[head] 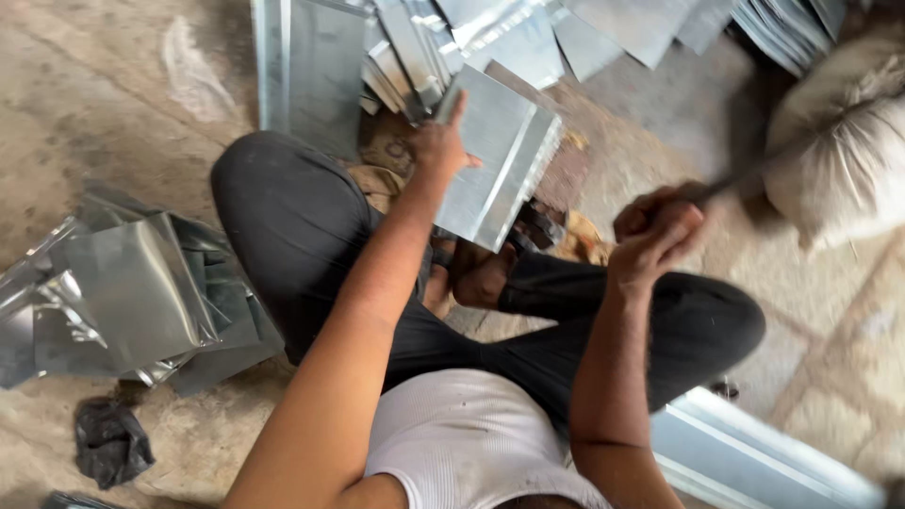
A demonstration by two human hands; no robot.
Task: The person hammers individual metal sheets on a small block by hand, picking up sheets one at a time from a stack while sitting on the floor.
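Observation:
I sit cross-legged on the floor in dark trousers. My left hand grips the left edge of a folded galvanised metal sheet that rests tilted over my feet. My right hand is raised at the right, shut on the handle of a dark tool. The tool is motion-blurred and its head cannot be made out. The sheet has a bent rim along its right side.
A pile of bent metal sheets lies at my left knee. More cut sheets are stacked along the top. A stuffed sack sits at the right, a long metal piece at lower right, a dark rag at lower left.

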